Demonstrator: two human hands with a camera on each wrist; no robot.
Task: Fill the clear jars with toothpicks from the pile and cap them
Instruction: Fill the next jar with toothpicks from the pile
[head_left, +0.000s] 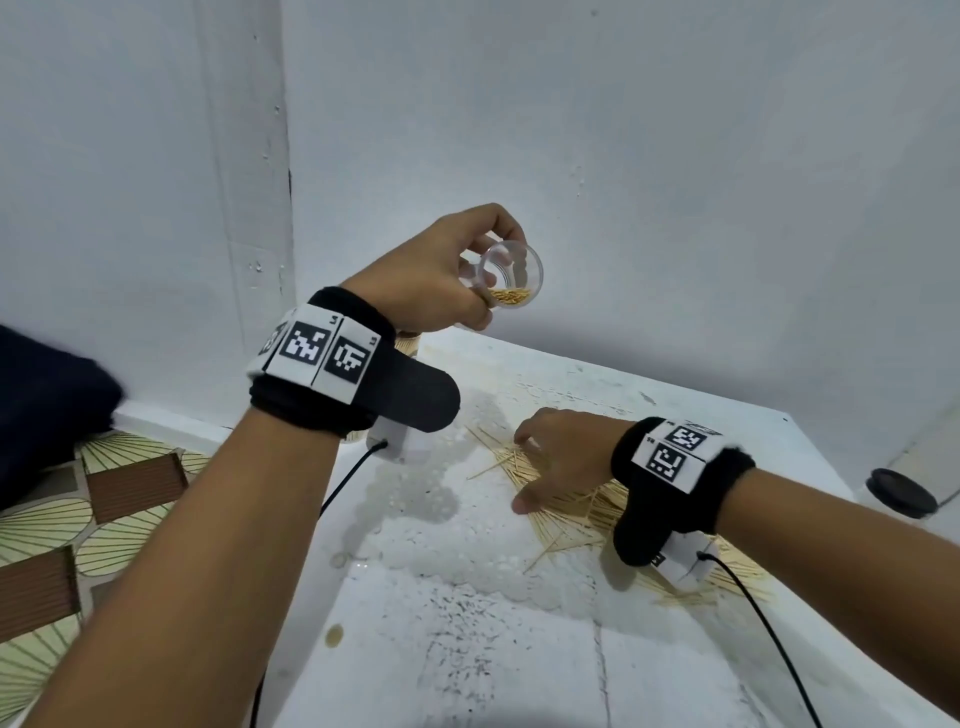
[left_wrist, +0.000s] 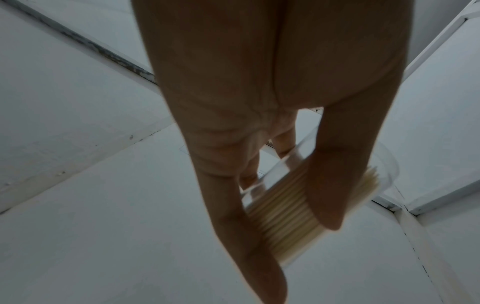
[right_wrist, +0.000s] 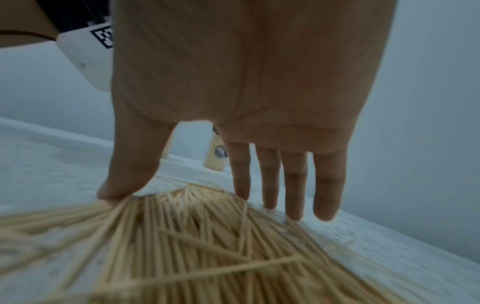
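I see the worn white tabletop (head_left: 519, 649) filling the lower half of the head view, its paint blistered near the middle. On it, at about 4 o'clock from frame centre, lies the loose pile of pale wooden toothpicks (head_left: 587, 512), fanned out flat with a few strays at its edges; the right wrist view shows the same pile (right_wrist: 207, 246) spreading toward the camera. The right hand (head_left: 563, 457) sits palm-down over the pile's 10 o'clock end, fingers straight and spread, the thumb tip (right_wrist: 114, 195) and fingertips (right_wrist: 294, 214) touching the sticks or the tabletop just beside them; it grips nothing. The left hand (head_left: 426, 283) is raised above the table's far edge, at about 12 o'clock from the pile and well apart from it, fingers and thumb curled round the small clear plastic jar (head_left: 511, 275). The jar is uncapped and tilted, mouth toward the head camera, with a bundle of toothpicks lying along its lower wall (left_wrist: 285, 207); I judge it partly filled. A round black lid (head_left: 901, 491) rests at the table's 3 o'clock edge.
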